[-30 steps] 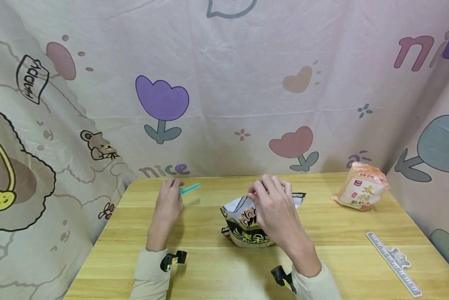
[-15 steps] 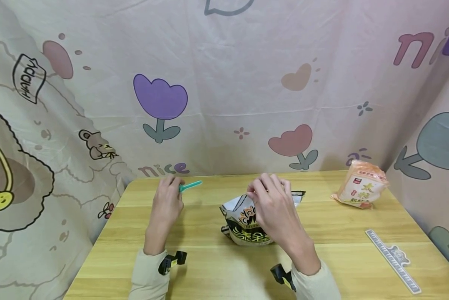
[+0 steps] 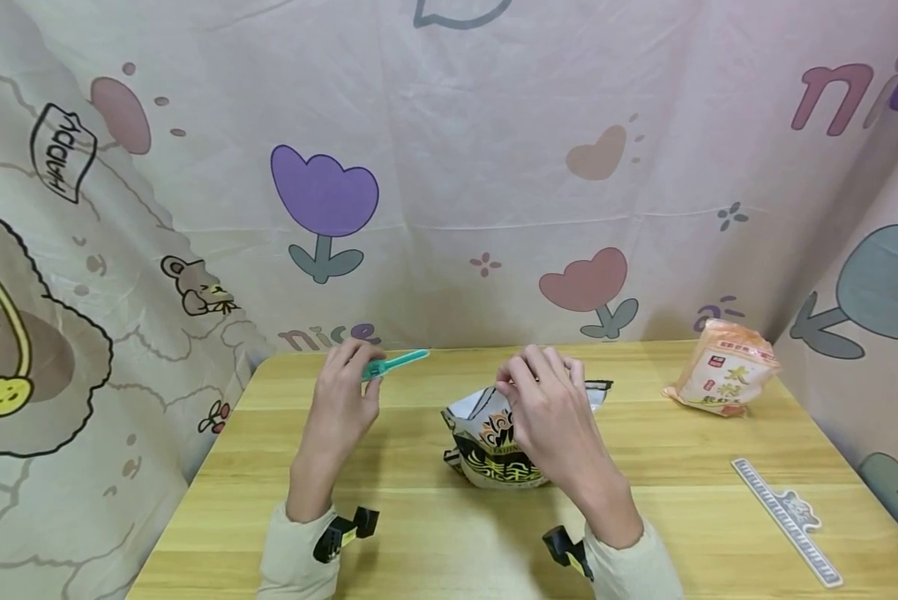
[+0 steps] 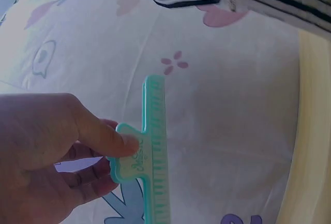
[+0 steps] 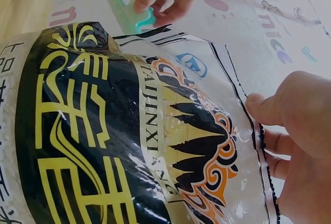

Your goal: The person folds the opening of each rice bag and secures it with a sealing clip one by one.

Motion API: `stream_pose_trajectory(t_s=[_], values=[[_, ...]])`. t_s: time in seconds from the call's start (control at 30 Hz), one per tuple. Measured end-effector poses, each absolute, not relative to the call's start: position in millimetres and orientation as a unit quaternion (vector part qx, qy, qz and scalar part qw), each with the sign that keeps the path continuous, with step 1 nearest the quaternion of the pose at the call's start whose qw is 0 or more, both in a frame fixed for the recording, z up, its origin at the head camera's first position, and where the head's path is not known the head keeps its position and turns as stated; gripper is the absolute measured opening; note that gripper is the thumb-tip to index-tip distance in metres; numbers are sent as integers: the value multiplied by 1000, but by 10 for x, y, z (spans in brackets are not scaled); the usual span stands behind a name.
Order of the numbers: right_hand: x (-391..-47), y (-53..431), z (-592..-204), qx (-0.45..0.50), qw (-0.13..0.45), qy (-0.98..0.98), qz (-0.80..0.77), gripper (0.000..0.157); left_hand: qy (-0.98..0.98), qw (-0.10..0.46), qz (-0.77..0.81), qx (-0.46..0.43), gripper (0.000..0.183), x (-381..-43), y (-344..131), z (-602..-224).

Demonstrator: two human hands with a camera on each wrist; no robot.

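Observation:
My left hand (image 3: 344, 396) is raised over the table's far left part. It pinches a teal bag clip (image 4: 156, 151) by its tab, thumb on the near face. The clip's long bar points right, toward a printed rice bag (image 3: 494, 458) with black, gold and white panels. That bag stands mid-table, and my right hand (image 3: 550, 417) pinches its top edge, thumb in front and fingers behind. Close up in the right wrist view, the bag's top edge (image 5: 256, 131) is drawn up flat; the clip is apart from it, beyond the bag.
On the right, an orange-and-white food packet (image 3: 726, 371) stands near the back of the wooden table (image 3: 404, 542). A grey-white clip (image 3: 786, 521) with a decorated tab lies in front of it. A patterned cloth (image 3: 449, 167) hangs behind and at both sides.
My left hand has moved a little right and up with the teal clip, and more of the clip shows now. The right hand and the bag have stayed in place.

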State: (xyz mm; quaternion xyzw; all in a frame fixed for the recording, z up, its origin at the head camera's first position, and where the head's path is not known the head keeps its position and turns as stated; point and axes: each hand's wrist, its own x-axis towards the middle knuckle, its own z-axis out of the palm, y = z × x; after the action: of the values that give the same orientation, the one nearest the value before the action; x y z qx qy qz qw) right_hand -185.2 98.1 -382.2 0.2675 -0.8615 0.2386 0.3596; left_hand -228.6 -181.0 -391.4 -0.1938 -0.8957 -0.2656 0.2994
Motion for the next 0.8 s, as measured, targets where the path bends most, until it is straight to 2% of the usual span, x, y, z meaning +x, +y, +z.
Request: stream_pose_trajectory(t_s=[0.27, 0.8], values=[[-1851, 981, -3819, 267, 355, -862, 244, 3, -872, 291, -325, -224, 36, -2261, -1805, -3863], [-1856, 984, -3821, 264, 359, -861, 244, 3, -818, 177, -485, -255, 35, -2234, -1831, -3825]])
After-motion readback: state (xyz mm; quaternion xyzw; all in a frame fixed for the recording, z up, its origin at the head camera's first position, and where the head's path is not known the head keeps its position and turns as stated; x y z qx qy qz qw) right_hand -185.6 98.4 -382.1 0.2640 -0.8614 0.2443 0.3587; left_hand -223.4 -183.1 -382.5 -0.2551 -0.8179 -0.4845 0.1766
